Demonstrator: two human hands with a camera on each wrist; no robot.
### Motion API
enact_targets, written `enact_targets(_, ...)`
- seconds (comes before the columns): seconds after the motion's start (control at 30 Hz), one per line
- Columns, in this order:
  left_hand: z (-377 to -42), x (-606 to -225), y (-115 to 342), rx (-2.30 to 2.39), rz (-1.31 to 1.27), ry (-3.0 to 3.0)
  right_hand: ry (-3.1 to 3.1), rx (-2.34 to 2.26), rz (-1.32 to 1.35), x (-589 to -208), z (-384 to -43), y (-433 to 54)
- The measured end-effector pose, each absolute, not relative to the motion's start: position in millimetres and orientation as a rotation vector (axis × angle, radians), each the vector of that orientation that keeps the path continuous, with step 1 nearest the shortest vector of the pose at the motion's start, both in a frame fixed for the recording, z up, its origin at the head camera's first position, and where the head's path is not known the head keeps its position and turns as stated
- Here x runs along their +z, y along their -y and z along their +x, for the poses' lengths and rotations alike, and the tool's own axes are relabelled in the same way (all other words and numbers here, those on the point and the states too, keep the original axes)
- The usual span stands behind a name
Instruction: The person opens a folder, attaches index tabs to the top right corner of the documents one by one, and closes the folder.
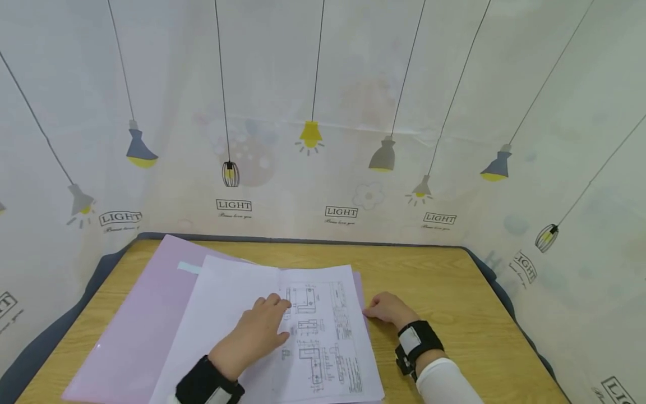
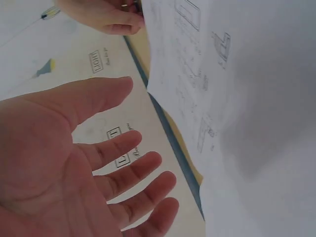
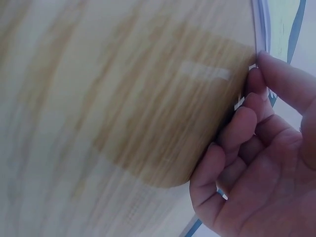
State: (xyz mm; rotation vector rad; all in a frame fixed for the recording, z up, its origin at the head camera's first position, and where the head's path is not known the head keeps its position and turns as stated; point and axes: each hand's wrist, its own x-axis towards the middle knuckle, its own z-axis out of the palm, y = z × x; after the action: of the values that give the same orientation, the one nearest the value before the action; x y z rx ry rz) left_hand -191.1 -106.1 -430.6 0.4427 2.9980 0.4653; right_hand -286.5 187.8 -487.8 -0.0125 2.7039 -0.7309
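A purple folder [image 1: 136, 314] lies spread on the table, with white sheets [image 1: 227, 297] on top. The right-hand page [image 1: 328, 359] carries printed technical drawings. My left hand [image 1: 257, 334] is over the middle of the sheets, fingers loosely spread. In the left wrist view its palm and fingers [image 2: 133, 168] hold nothing, and the drawing page [image 2: 197, 94] is beside them. My right hand [image 1: 391, 308] is at the right edge of the folder, pinching it between thumb and index finger. The right wrist view shows this hand [image 3: 266, 138] with its other fingers curled near the tabletop.
The wooden table [image 1: 429, 275] extends beyond the papers to the right and back, with a dark edge [image 1: 303, 241]. A pale wall covering [image 1: 282, 84] printed with hanging lamps surrounds it. A light-blue label [image 1: 189, 267] is on the folder. Black bands are on both wrists.
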Motion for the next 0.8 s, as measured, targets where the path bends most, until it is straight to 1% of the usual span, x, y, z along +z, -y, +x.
enact_targets(0.33,-217,-459,108,0.368,0.518,-2.973,-2.693,-0.719,-0.001,-489,-289,-188)
enact_targets(0.6,-228,-477,119,0.451,0.339,-2.899,-2.712,-0.682,0.018,-489,-288,-186)
enact_targets(0.8,-232,-484,122,0.486,0.316,-2.887,-2.700,-0.713,0.020,-491,-289,-188)
